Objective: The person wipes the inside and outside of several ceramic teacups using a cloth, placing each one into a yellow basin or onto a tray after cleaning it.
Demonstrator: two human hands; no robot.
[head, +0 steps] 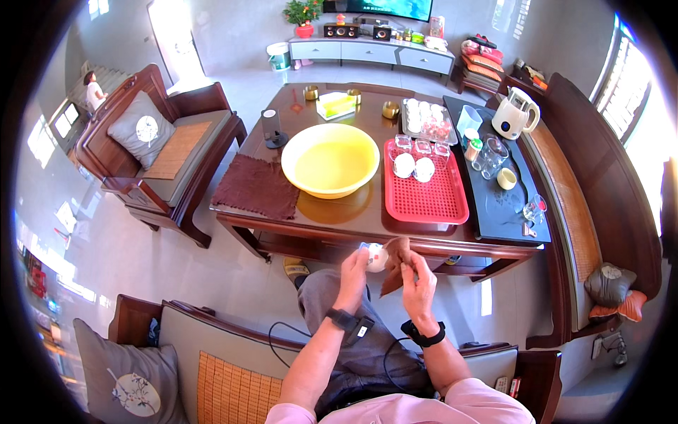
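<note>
My left hand [351, 280] grips a small white ceramic vessel [376, 259] with painted decoration and a blue edge. Fingers of my right hand [419, 285] pinch a brown cloth [395, 273], which lies against the vessel's right side and hides part of it. Both hands are over my lap, just short of the table's front edge. Beyond them, a red perforated plastic tray [424, 204] carries two white rounded pieces [404, 165] and several small clear glass cups [422, 146]. A yellow basin [329, 190] with liquid in it stands left of the tray.
The dark wooden table [254, 222] also bears a brown towel [257, 185], a dark stand [273, 130] and a clear box of white cups [429, 119]. On the black tea tray [508, 212] are an electric kettle [514, 114] and glassware. A person [94, 91] is far left.
</note>
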